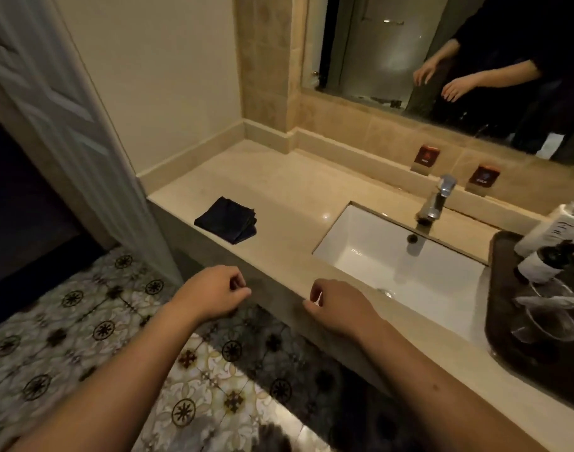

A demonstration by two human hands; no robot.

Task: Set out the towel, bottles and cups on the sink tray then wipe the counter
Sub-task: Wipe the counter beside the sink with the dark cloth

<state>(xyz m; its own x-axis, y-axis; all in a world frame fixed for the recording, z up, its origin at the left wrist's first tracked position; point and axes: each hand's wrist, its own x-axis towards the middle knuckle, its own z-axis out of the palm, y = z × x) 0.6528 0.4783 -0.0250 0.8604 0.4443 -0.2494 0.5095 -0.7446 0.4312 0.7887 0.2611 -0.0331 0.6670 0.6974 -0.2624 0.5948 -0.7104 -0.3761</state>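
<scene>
Head view: left hand (214, 291) and right hand (334, 306) both empty, fingers loosely curled, hovering at the counter (295, 197) front edge. Dark folded cloth (227, 220) lies flat on the counter at 12 o'clock from the left hand, 11 o'clock from the right. Left is nearer. Tray (504, 252) with bottles (540, 233) and cups (543, 318) sits at 3 o'clock, looks already set.

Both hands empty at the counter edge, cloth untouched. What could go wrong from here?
1. The cups and bottles crowd the tray beside the sink; a wiping sweep that way might knock glass over.
2. The cloth lies near the counter front edge; a careless grab by the left hand could push it off.
</scene>
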